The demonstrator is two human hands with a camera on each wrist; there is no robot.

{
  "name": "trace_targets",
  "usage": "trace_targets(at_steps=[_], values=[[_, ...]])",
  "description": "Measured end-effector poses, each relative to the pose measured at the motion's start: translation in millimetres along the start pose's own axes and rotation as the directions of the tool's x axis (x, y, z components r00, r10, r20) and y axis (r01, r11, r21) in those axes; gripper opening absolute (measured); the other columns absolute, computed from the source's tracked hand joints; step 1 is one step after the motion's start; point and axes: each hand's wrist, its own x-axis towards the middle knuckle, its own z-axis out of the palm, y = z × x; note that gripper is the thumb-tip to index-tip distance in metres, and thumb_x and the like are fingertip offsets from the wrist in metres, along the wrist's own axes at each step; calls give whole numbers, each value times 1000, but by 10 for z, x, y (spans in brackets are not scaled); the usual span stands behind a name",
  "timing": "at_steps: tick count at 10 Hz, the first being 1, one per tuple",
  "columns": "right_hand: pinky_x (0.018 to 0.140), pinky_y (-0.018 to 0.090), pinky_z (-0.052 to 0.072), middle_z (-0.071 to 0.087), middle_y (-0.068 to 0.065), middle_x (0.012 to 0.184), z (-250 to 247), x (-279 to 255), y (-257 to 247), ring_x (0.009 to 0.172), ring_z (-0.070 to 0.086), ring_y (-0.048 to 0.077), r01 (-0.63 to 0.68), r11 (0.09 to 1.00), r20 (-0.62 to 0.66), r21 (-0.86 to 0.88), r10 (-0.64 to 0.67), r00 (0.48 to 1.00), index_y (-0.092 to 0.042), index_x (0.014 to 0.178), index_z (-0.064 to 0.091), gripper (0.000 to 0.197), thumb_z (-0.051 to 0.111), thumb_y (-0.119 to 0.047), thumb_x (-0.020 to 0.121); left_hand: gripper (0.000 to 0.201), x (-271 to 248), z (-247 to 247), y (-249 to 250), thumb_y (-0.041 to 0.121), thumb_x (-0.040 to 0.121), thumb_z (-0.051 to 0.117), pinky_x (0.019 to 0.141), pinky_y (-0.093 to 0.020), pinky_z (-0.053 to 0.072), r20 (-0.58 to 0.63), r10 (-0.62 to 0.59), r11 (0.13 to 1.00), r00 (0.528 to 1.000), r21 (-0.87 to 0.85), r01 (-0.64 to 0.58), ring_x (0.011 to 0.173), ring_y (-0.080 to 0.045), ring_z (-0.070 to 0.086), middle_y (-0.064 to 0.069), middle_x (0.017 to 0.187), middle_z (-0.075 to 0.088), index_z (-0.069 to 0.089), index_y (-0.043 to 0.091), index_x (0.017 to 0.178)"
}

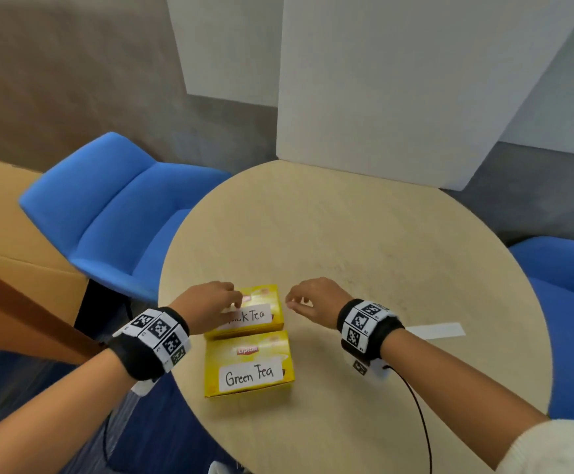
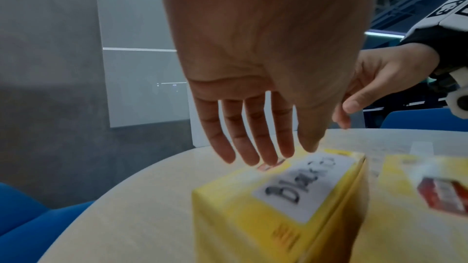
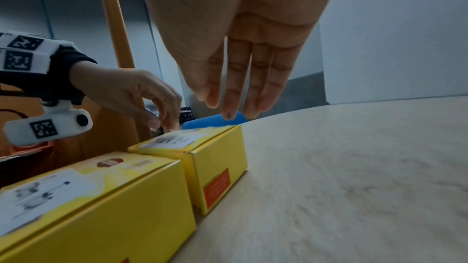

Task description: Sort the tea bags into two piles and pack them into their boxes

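Black Tea box (image 1: pixel 260 311) is sitting closed at the surface's (image 1: pixel 364 234) 7 o'clock, long axis 9-to-3; left hand (image 1: pixel 207 304), fingers loose, is touching its lid, nearer than the empty right hand (image 1: pixel 313 301) hovering at its 3 o'clock.

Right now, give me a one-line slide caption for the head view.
Both hands, left hand and right hand, reach for the closed Black Tea box behind the Green Tea box.

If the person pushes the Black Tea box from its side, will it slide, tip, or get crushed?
The Black Tea box will probably slide: it lies low and flat on the smooth round table. Tipping seems unlikely, since it is wider than tall. It is likely thin cardboard, so its closed walls may dent under a hard squeeze. Pushed toward the person, it would likely shove the adjacent Green Tea box.
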Motion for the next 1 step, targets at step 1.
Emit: trace_targets(at_steps=[1], values=[[68, 26, 38, 68, 4, 91, -138, -314, 178, 82, 59, 21, -83, 996, -91, -19, 81, 993, -13, 100, 65, 29, 48, -36, 97, 24, 41, -153, 234, 42, 97, 43, 63, -25, 37, -52, -13, 998, 999, 63, 16, 84, -16, 52, 4, 94, 57, 56, 21, 100]])
